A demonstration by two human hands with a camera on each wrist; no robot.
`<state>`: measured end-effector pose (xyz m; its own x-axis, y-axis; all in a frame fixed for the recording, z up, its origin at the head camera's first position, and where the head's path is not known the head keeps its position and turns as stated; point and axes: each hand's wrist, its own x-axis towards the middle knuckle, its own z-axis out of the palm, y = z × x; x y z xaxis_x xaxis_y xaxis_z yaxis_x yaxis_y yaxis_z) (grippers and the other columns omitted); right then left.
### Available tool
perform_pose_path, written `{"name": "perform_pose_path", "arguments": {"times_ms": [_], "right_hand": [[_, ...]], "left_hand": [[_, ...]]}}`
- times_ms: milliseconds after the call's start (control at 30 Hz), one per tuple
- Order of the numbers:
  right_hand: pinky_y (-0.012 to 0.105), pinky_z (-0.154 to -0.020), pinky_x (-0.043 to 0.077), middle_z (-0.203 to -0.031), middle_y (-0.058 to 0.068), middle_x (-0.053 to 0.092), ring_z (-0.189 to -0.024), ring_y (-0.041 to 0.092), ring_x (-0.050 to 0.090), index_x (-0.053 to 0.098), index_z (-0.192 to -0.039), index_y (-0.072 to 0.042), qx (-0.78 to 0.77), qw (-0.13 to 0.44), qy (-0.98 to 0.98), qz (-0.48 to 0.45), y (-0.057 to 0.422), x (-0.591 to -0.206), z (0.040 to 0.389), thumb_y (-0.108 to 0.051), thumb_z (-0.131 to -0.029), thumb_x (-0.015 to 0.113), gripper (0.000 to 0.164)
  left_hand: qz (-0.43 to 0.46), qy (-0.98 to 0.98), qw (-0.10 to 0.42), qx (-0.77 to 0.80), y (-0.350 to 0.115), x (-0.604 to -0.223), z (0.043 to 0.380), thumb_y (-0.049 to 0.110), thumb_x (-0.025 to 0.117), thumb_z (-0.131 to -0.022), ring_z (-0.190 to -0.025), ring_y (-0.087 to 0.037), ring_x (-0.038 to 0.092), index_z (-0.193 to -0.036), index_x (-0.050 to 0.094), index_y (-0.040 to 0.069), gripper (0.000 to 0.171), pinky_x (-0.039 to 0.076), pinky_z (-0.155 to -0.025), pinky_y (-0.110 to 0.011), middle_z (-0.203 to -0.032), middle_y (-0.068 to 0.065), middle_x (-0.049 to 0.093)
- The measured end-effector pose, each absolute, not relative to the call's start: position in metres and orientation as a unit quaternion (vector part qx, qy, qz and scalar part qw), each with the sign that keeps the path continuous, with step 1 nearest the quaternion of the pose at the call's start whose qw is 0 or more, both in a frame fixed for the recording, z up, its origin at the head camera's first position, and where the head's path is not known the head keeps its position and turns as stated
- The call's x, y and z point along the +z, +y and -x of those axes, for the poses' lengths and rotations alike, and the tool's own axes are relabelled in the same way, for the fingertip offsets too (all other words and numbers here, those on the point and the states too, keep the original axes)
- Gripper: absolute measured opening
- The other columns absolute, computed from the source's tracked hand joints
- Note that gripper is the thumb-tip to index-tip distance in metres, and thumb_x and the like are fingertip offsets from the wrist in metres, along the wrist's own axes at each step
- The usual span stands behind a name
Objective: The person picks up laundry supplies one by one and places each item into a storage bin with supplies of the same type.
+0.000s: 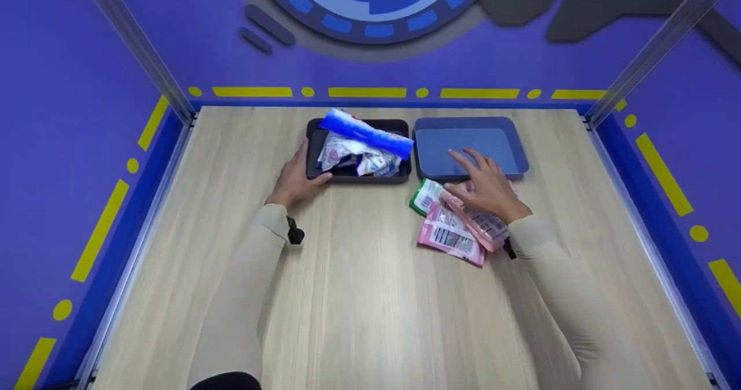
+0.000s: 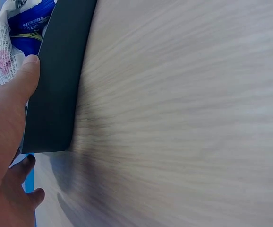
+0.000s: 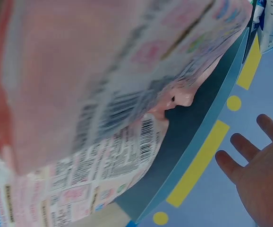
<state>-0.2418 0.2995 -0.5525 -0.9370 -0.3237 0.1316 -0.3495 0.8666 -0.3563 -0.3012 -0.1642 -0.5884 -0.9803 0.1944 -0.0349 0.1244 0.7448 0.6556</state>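
At the left corner of the black tray (image 1: 359,179), my left hand (image 1: 296,177) grips the edge. Its thumb lies over the front rim in the left wrist view, with fingers round the left side. Inside that tray are crumpled white-and-blue packets (image 1: 336,150), topped by a bright blue strip of packaging (image 1: 367,134). My right hand (image 1: 486,184) is spread above a pile of packets before the blue-grey tray (image 1: 440,147). Nearest it is a pink packet (image 1: 483,225); another pink packet (image 1: 448,236) and a green-edged packet (image 1: 426,194) lie beside it.
Both trays stand side by side near the back edge of the wooden table (image 1: 347,297). A purple-blue wall (image 1: 370,72) with yellow marks rises behind. Metal-framed side panels (image 1: 666,124) border the table left and right.
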Motion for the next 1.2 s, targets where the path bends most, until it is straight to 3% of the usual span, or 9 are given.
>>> {"name": "perform_pose_path", "arguments": {"times_ms": [933,1200], "right_hand": [[0.079,-0.106,0.03,-0.162,0.022,0.03,-0.139,0.054,0.034,0.036,-0.161,-0.027,0.174,0.034,-0.977,-0.12,0.351,-0.565,0.213,-0.049,-0.093,0.071,0.08],[0.079,-0.108,0.027,-0.164,0.021,0.027,-0.144,0.054,0.028,0.034,-0.162,-0.026,0.174,0.014,-0.98,-0.097,0.357,-0.568,0.207,-0.044,-0.095,0.071,0.079]], "left_hand": [[-0.095,0.933,0.031,0.346,-0.167,-0.588,0.3,0.051,0.072,-0.093,-0.153,-0.039,0.023,-0.167,0.004,0.012,0.108,0.022,-0.125,-0.049,-0.171,-0.012,0.016],[-0.112,0.938,-0.006,0.327,-0.162,-0.586,0.301,0.051,0.072,-0.093,-0.155,-0.034,0.019,-0.166,0.007,0.008,0.106,0.013,-0.126,-0.051,-0.171,-0.015,0.014]]}}
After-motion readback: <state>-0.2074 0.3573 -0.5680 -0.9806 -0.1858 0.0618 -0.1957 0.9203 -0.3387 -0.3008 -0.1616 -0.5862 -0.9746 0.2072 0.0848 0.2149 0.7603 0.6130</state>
